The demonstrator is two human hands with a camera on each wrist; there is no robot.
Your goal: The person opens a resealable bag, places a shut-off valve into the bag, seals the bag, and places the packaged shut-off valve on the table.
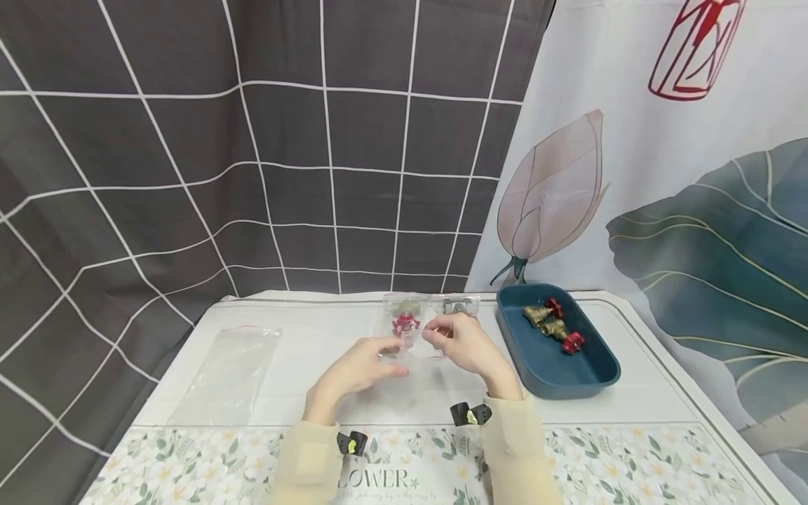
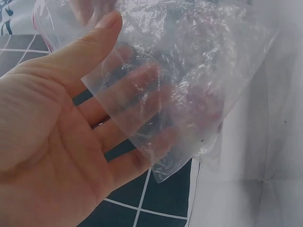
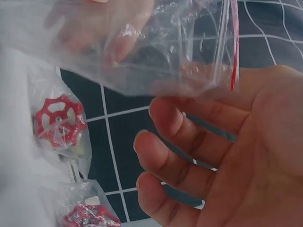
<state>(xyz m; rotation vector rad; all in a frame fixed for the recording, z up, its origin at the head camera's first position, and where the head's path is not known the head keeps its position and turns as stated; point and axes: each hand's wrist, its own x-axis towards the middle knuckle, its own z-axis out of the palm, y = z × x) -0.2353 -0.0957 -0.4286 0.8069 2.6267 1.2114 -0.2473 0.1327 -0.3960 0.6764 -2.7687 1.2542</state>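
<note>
Clear bag (image 2: 199, 61) between left hand (image 1: 360, 366), loosely spread, and right hand (image 1: 463, 344), pinching it

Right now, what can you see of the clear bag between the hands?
The clear bag looks like thin plastic film, see-through, crinkled and shiny where it catches light. A red line runs along one edge, beside what looks like a zip strip. The left wrist view shows it in front of the left hand's fingers, which show through it. The right hand seems to pinch it near the red-lined edge. Whether it is open or holds anything, I cannot tell.
</note>
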